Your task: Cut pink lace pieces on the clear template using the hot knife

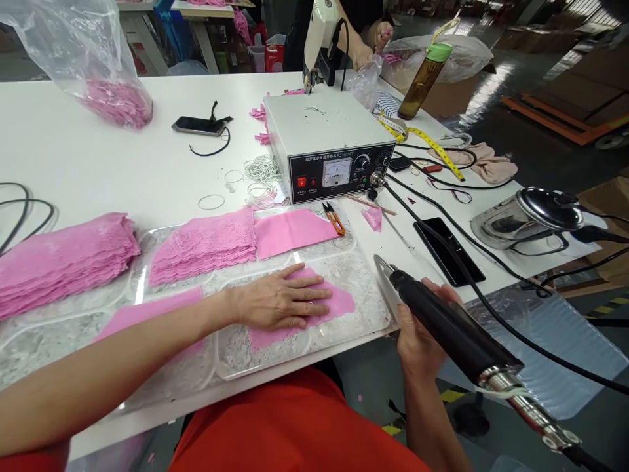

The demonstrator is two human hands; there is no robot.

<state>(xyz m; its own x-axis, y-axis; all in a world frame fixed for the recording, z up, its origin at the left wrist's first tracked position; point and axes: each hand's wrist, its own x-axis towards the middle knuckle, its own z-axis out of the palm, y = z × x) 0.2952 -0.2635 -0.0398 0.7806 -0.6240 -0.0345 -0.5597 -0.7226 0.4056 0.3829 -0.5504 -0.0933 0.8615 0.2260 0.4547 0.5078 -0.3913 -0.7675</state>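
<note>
My left hand (282,300) lies flat, fingers spread, on a pink fabric piece (339,298) that rests on a clear plastic sheet (368,269). In my right hand (422,341) is a black ultrasonic handpiece (447,321), its metal tip pointing up and left, just off the sheet's right edge. A cable runs from its rear end. Behind my left hand sit a stack of pink lace fabric (204,248) and a smooth pink piece (295,231). Orange thread snips (334,218) touch that smooth piece. Another pink piece (152,314) is partly under my left forearm.
The ultrasonic control box (334,144) stands behind the sheet. Black cables cross the right side, near a phone (449,252) and a metal pot (525,219). A larger pink fabric stack (63,259) lies left. Across the table, a person's hands (371,46) are beside a sewing machine (322,39).
</note>
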